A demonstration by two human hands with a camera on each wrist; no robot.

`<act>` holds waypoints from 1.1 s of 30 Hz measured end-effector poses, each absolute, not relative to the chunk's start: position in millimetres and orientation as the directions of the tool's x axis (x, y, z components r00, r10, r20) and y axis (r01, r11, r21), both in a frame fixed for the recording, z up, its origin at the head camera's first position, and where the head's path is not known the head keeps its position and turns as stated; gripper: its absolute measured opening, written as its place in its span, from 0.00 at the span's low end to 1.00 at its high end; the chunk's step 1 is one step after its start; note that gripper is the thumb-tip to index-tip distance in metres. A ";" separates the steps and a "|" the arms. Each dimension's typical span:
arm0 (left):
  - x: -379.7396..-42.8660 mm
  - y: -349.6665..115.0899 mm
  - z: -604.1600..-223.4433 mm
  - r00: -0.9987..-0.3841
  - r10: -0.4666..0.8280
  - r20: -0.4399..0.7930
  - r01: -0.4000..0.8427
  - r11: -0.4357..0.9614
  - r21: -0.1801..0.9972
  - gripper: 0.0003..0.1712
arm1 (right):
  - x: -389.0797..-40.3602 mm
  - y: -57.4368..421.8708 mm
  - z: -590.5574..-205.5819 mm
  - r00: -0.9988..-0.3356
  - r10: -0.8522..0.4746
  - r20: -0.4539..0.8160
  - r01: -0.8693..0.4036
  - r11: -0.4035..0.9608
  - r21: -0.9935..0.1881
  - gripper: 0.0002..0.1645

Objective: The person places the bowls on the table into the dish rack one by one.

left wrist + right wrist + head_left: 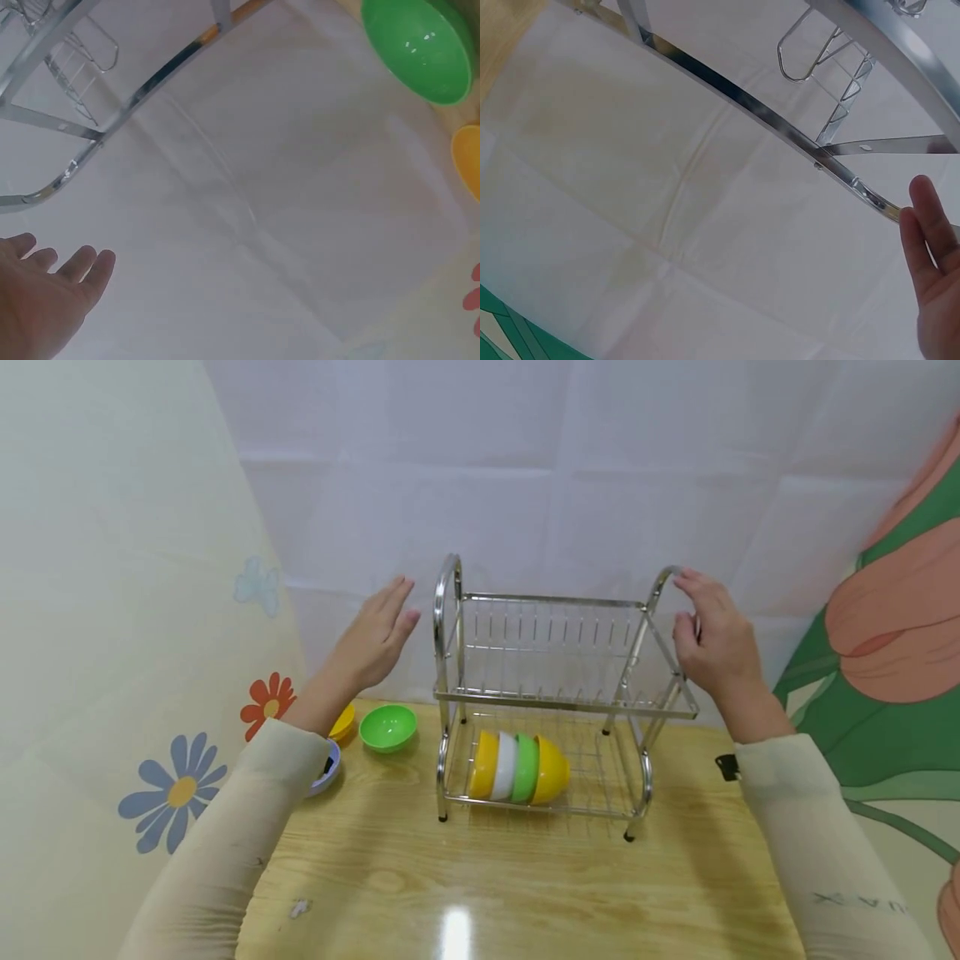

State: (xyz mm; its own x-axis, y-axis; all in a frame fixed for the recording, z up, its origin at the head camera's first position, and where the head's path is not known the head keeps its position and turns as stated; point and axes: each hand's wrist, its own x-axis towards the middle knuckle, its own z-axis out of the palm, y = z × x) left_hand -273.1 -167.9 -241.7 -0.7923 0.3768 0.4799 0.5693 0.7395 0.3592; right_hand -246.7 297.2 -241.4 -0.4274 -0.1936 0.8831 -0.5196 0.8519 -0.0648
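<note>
A two-tier metal dish rack (564, 702) stands on the table. Both hands are raised on either side of its upper part. To its left, my left hand (378, 635) has its fingers extended and holds nothing; the left wrist view shows it apart from the chrome frame. My right hand (716, 635) is at the top right, fingertips right at the curved end tube, fingers fairly straight in the right wrist view. On the lower tier, several bowls stand on edge in a row: yellow (485, 764), white (505, 766), green (527, 768) and another yellow one (553, 770).
Left of the rack, a green bowl (387, 728) sits on the wooden table (525, 893). A yellow bowl (343, 723) and a bluish-white bowl (327, 770) are partly hidden by the left arm. A small black object (727, 767) lies by the right sleeve.
</note>
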 end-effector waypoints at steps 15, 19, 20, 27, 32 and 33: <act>-276.9 -207.2 -325.8 -0.894 0.341 0.292 0.429 0.839 0.333 0.47 | -245.1 291.4 -245.5 -0.421 -0.165 0.892 -0.533 0.841 -0.096 0.28; -279.4 -215.7 -349.5 -0.916 0.316 0.246 0.387 0.855 0.344 0.47 | -244.9 290.5 -246.0 -0.433 -0.152 0.888 -0.540 0.833 -0.120 0.28; -280.2 -217.4 -354.6 -0.919 0.313 0.239 0.382 0.858 0.343 0.47 | -244.7 290.7 -246.1 -0.437 -0.147 0.887 -0.539 0.832 -0.128 0.28; -282.8 -226.2 -380.3 -0.947 0.277 0.165 0.319 0.881 0.349 0.49 | -244.5 290.6 -247.2 -0.434 -0.124 0.892 -0.548 0.822 -0.153 0.28; -286.6 -230.6 -401.6 -0.961 0.250 0.117 0.276 0.886 0.372 0.54 | -243.1 291.7 -246.6 -0.432 -0.131 0.892 -0.542 0.829 -0.140 0.28; -287.3 -231.2 -405.7 -0.963 0.245 0.112 0.270 0.886 0.377 0.54 | -242.7 292.1 -246.3 -0.435 -0.133 0.891 -0.539 0.830 -0.139 0.28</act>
